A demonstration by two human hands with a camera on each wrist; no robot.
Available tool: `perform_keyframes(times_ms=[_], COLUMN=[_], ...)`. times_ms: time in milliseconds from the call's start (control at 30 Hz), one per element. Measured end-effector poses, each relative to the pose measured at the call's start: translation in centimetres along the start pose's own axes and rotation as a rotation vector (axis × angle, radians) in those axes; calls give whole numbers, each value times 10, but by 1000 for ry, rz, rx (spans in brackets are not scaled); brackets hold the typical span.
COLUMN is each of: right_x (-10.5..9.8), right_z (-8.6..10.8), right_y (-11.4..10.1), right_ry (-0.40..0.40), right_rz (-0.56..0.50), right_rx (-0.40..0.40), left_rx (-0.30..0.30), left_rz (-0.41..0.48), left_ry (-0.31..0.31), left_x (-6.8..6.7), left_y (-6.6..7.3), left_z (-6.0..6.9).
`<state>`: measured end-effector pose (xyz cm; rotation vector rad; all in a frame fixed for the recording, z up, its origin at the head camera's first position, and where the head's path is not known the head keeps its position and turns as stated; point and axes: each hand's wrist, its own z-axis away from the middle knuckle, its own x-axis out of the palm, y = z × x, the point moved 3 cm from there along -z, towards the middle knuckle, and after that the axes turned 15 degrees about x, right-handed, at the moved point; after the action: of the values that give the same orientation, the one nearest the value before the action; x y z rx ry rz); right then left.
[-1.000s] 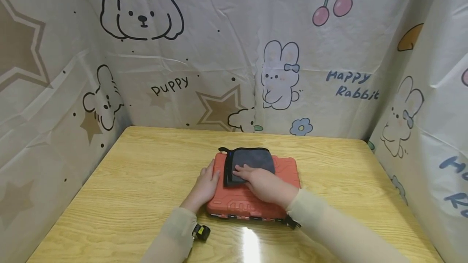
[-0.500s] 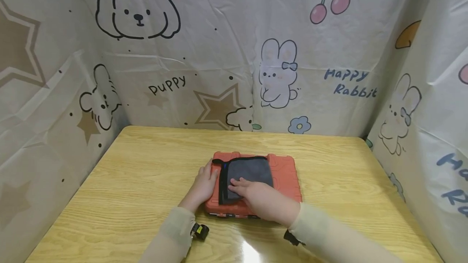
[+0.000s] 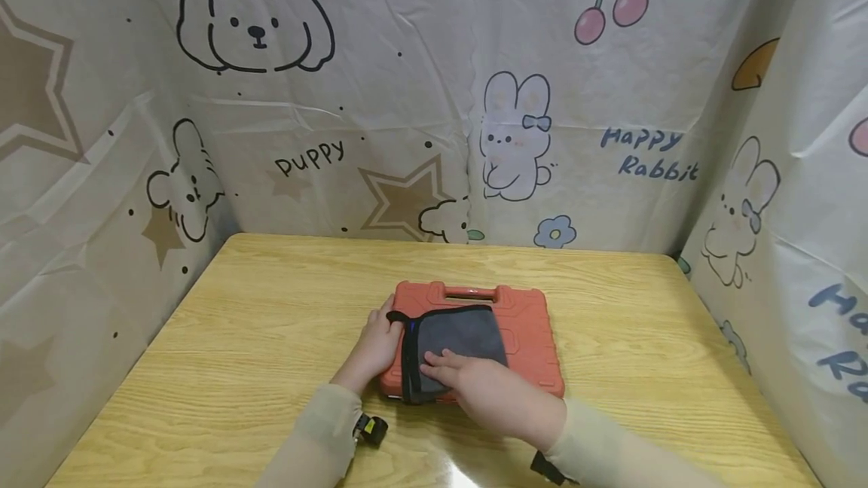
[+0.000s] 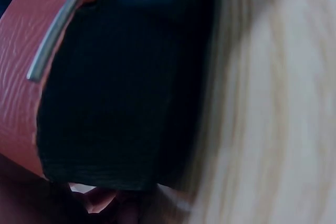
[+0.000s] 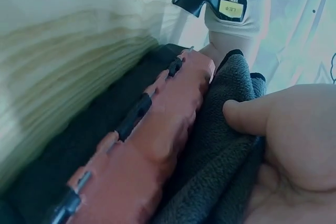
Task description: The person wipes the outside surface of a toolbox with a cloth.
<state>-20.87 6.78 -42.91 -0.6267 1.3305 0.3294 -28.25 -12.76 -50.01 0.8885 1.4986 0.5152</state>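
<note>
A red hard plastic tool case (image 3: 532,322) with a black lower half lies flat on the table, its handle on the far side. Over its left and middle top is spread a dark grey cleaning cloth (image 3: 464,333) with black trim, hanging a little over the near edge. My right hand (image 3: 498,394) presses the cloth on the lid, its visible fingers straight; in the right wrist view the thumb (image 5: 244,115) rests on the folded cloth. My left hand (image 3: 373,345) grips the case's left side, its fingers partly hidden.
The wooden table (image 3: 285,300) stretches out on both sides of the case. A printed curtain (image 3: 305,111) closes off the back and sides. A small black wrist camera (image 3: 373,430) hangs below the left sleeve.
My right hand has drawn the cloth across the lid from the far edge toward me, uncovering the handle. The left hand and the case have stayed nearly in place.
</note>
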Motion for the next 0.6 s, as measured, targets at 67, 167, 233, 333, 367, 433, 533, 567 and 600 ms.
perform_keyframes(times_ms=[67, 167, 233, 333, 367, 433, 533, 567, 600], right_x=[1, 1, 2, 2, 2, 3, 2, 2, 1], right_z=[3, 7, 9, 12, 12, 13, 13, 13, 12], right_y=[-1, -2, -2, -3, -3, -4, -4, -4, -4], right_ry=[30, 55, 58, 47, 41, 31, 27, 27, 27], right_rz=[-1, -11, -14, -18, -14, -6, 17, 18, 18], right_rx=[-16, -33, -37, -37, -37, -40, -57, -62, -66], left_rx=[6, 2, -1, -8, -7, -5, -6, -9, -13], left_rz=[3, 9, 11, 10, 5, 0, -2, 0, 5], left_ry=[2, 3, 1, -9, -13, -20, -26, -28, -29], left_x=[-1, 0, 0, 0, 0, 0, -1, -1, -1], left_y=[0, 0, 0, 0, -1, -1, -1, -1, -2], left_z=[0, 0, 0, 0, 0, 1, 1, 1, 1])
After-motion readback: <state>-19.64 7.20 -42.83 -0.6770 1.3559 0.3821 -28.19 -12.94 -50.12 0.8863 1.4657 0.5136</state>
